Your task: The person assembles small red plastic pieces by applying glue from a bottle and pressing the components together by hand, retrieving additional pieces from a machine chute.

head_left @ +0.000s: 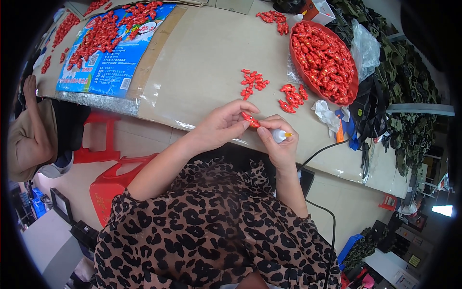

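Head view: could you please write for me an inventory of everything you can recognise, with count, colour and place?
Table: one, beige, before the person
Blue sheet: one, blue, table's left part
Basin: one, red, table's right part, heaped with red pieces
Loose pieces: many, red, grouped on table and sheet
Held piece: one, red, between left hand and right hand
Held bottle: one, white with yellow tip, in right hand
Second bottle: one, white with orange tip, by basin's far end
Tissue: count unclear, white, near basin
Plastic bag: one, clear, right of basin
Camouflage items: uncountable, green, right side
Stools: two, red, left
Another person: one, left edge
Leopard-print top: one, brown and black, worn
Hands: two, bare, centre
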The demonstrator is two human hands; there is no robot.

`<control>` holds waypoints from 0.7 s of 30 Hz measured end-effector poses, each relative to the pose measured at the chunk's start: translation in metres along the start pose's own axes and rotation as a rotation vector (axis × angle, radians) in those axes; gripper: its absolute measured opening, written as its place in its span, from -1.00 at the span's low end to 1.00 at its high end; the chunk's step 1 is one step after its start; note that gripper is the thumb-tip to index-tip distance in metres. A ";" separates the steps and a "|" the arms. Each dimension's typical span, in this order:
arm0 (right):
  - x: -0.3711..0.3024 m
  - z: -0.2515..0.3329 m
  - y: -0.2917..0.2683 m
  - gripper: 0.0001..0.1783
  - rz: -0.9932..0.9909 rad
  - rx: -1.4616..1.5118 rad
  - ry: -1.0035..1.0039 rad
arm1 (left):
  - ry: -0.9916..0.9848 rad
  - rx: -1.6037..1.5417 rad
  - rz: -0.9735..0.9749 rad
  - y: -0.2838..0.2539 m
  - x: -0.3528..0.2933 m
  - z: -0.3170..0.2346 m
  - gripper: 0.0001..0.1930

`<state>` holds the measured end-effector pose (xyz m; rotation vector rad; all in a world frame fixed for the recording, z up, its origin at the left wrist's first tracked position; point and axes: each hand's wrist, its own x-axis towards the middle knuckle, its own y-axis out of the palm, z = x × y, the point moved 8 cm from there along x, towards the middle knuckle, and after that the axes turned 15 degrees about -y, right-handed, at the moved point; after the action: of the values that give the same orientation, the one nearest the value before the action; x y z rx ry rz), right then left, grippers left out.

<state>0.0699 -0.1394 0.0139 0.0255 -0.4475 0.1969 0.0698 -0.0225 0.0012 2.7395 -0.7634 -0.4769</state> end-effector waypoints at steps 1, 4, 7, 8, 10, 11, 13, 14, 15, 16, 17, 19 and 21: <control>0.000 0.000 0.000 -0.88 0.001 0.002 0.012 | -0.011 -0.046 -0.004 -0.001 0.000 -0.001 -0.79; 0.001 0.003 0.001 -0.87 0.014 -0.018 -0.014 | -0.006 -0.023 0.022 -0.001 0.001 0.004 -0.83; 0.000 0.000 0.001 -0.87 0.017 -0.004 0.003 | -0.012 -0.031 0.032 -0.002 0.002 0.006 -0.85; 0.000 0.000 0.001 -0.87 0.017 -0.004 0.004 | -0.012 -0.031 0.032 -0.002 0.002 0.006 -0.85; 0.000 -0.001 0.001 -0.88 0.018 -0.011 0.005 | -0.026 -0.029 0.033 -0.002 0.002 0.007 -0.85; 0.000 0.000 0.001 -0.88 0.018 -0.011 0.006 | -0.026 -0.029 0.033 -0.002 0.002 0.008 -0.85; 0.001 0.002 0.002 -0.88 0.027 -0.026 -0.014 | -0.010 -0.050 0.032 -0.002 0.001 0.006 -0.84; 0.001 0.002 0.002 -0.88 0.026 -0.026 -0.014 | -0.011 -0.050 0.032 -0.001 0.001 0.005 -0.84; 0.001 0.002 0.001 -0.88 0.026 -0.028 -0.017 | -0.021 -0.050 0.035 -0.001 0.001 0.006 -0.84; 0.001 0.002 0.001 -0.88 0.025 -0.029 -0.020 | -0.030 -0.049 0.038 -0.001 0.000 0.006 -0.84; 0.001 0.003 0.002 -0.88 0.026 -0.028 -0.021 | -0.030 -0.049 0.036 -0.001 0.000 0.007 -0.84; 0.001 0.005 0.003 -0.88 0.035 -0.038 -0.033 | 0.009 -0.050 0.026 -0.001 -0.001 0.006 -0.85; 0.001 0.002 0.001 -0.88 0.023 -0.033 -0.007 | -0.054 -0.055 0.025 -0.003 0.002 0.008 -0.86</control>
<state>0.0702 -0.1381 0.0160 -0.0117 -0.4581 0.2124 0.0697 -0.0225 -0.0074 2.6730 -0.7842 -0.5597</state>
